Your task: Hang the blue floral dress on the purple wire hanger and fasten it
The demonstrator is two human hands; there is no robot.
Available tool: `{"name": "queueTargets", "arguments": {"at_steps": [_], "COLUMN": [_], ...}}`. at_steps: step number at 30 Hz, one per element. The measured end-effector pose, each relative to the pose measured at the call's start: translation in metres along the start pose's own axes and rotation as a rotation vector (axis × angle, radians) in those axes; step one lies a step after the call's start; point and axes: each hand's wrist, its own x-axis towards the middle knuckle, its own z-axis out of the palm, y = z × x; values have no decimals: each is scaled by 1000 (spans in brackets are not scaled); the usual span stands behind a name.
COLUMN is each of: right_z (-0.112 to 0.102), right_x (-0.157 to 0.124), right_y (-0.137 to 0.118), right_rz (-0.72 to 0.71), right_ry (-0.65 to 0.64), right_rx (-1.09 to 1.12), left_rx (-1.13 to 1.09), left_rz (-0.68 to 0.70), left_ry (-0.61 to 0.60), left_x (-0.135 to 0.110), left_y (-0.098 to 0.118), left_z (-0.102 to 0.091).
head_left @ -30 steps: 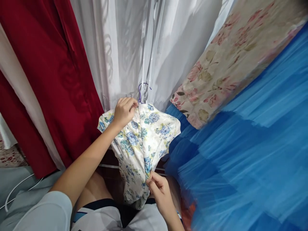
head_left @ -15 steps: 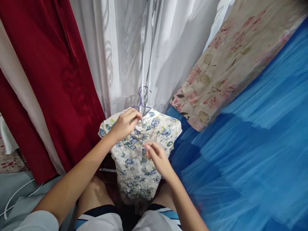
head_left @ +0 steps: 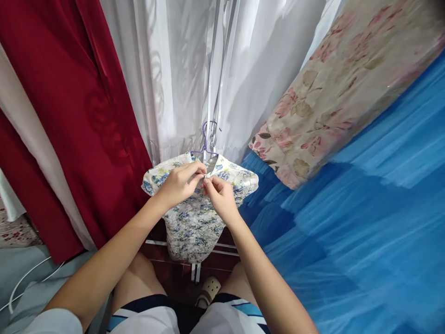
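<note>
A white dress (head_left: 194, 232) with blue flowers hangs in front of me on a thin purple hanger (head_left: 205, 139). At its neckline, my left hand (head_left: 184, 181) is closed in a pinch on the left edge of the centre opening. Fingertips nearly touching it, my right hand (head_left: 219, 192) pinches the fabric at the same spot, just below the collar. Whatever small fastener may be between the fingers is hidden. Both cap sleeves spread out to the sides, and the collar stands slightly open above the hands.
White curtains (head_left: 181, 69) and pale metal poles (head_left: 213, 88) are behind the dress. Red cloth (head_left: 69, 116) hangs at left; a beige floral garment (head_left: 313, 116) and blue tulle (head_left: 365, 232) hang at right. A beige clog (head_left: 210, 288) and white cable (head_left: 21, 283) are below.
My right hand has moved up from the middle of the dress to the neckline, beside my left hand. The dress's lower part has shifted up and away, uncovering the floor and clog.
</note>
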Motion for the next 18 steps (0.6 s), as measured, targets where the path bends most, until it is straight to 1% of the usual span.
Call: {"name": "queueTargets", "arguments": {"at_steps": [3, 4, 6, 8, 10, 12, 13, 14, 15, 16, 18], "right_z": [3, 3, 3, 2, 1, 2, 4, 6, 9, 11, 14], "right_x": [4, 3, -2, -13, -28, -43, -49, -53, -56, -58, -61], "right_y": [14, 21, 36, 50, 60, 63, 62, 61, 60, 59, 61], "right_rz": [19, 40, 81, 114, 150, 178, 187, 194, 200, 207, 228], "right_ry": [41, 36, 6, -27, -67, -109, -130, -150, -169, -185, -203], "right_rx": [-149, -177, -201, -196, -178, -156, -145, -135, -127, -120, -112], "left_rx": [51, 54, 47, 21, -42, -145, -197, -244, -286, -316, -345], "left_rz": [52, 55, 16, -82, -202, -321, -393, -483, -600, -712, -816], "left_ry": [45, 81, 194, 345, 484, 586, 637, 714, 785, 818, 804], "left_x": [6, 8, 12, 13, 7, -8, -18, -30, -43, -56, -84], "left_y": [-4, -8, -21, -47, -83, -123, -143, -160, -175, -185, -196], "left_z": [0, -3, -13, -29, -46, -59, -62, -62, -59, -54, -37]}}
